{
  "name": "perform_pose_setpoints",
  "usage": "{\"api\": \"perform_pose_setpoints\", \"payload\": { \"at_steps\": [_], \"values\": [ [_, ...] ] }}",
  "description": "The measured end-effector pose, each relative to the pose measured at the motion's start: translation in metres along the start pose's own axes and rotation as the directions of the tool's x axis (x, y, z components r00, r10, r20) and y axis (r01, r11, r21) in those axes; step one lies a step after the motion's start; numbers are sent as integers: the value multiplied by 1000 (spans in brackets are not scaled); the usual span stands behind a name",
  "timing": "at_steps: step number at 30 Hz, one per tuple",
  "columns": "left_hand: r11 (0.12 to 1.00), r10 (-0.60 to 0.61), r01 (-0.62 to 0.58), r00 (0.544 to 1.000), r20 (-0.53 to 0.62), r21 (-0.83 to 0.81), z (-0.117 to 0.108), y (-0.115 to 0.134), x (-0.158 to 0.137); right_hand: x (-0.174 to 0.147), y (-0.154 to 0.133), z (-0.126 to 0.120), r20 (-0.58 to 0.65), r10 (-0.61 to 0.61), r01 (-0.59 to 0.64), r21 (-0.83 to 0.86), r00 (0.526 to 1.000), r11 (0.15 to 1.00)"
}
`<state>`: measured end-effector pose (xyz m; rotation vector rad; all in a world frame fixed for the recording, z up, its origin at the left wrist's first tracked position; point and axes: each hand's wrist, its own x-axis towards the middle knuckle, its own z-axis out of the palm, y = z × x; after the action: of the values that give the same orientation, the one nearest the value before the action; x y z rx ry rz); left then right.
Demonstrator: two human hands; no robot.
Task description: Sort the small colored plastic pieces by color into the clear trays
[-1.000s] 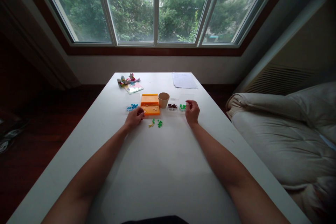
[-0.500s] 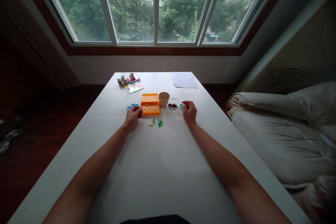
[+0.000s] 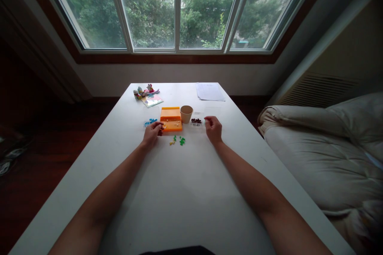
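My left hand (image 3: 152, 132) is closed at the near left corner of an open orange plastic case (image 3: 172, 126). Its fingertips are pinched over the case's edge; whatever they grip is too small to make out. A few small pale pieces lie inside the case. Farther right, my right hand (image 3: 213, 129) is curled with thumb and forefinger together, beside a clear tray of dark brown pieces (image 3: 196, 120). What its fingers hold, if anything, is hidden. Small green pieces (image 3: 182, 141) and yellow pieces (image 3: 172, 142) lie loose on the table in front of the case.
A brown paper cup (image 3: 186, 114) stands between the case and the brown pieces. Blue pieces (image 3: 150, 122) sit just beyond my left hand. Toward the window are assembled toy figures (image 3: 145, 91), a colourful card (image 3: 152, 100) and white paper sheets (image 3: 210, 91) on the white table (image 3: 185, 191).
My left hand has shifted slightly right over the case's corner. My right hand has moved a little left and closed more, and green pieces seen by its fingertips are now hidden.
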<state>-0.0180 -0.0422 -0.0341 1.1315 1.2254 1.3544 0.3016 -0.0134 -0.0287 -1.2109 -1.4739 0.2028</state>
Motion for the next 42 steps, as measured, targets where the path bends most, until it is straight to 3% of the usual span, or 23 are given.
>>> {"api": "perform_pose_setpoints", "payload": {
  "at_steps": [2, 5, 7, 9, 12, 15, 26, 32, 35, 38, 42],
  "values": [
    [983, 68, -76, 996, 54, 164, 1, 1, -3, -2, -5, 0, 49, -11, 11, 1, 999, 1000],
    [887, 184, -233, 970, 159, 400, 4, 4, -10, -8, -12, 3, 175, -50, 48, 14, 983, 999],
    [801, 239, -331, 941, 239, 499, 6, 8, -14, -12, -18, 6, 304, -113, 105, 43, 946, 994],
    [727, 252, -401, 911, 328, 557, 8, 11, -18, -17, -23, 10, 438, -193, 174, 84, 878, 981],
    [664, 221, -466, 870, 441, 585, 10, 15, -21, -24, -30, 16, 568, -289, 275, 112, 771, 955],
    [637, 178, -503, 833, 524, 584, 9, 18, -23, -29, -37, 19, 624, -336, 363, 88, 706, 927],
    [603, 117, -581, 743, 660, 547, 3, 26, -23, -34, -36, 22, 676, -364, 417, 91, 641, 904],
    [580, 105, -593, 734, 671, 558, 5, 30, -25, -33, -35, 23, 675, -365, 422, 87, 641, 903],
    [583, 105, -592, 735, 670, 557, 5, 30, -25, -31, -35, 22, 654, -349, 387, 92, 671, 917],
    [587, 106, -584, 742, 662, 561, 4, 29, -25, -28, -31, 20, 599, -253, 230, 115, 760, 966],
    [613, 98, -568, 744, 660, 549, 4, 28, -23, -22, -23, 18, 457, -17, -79, 191, 890, 978]
  ]
}}
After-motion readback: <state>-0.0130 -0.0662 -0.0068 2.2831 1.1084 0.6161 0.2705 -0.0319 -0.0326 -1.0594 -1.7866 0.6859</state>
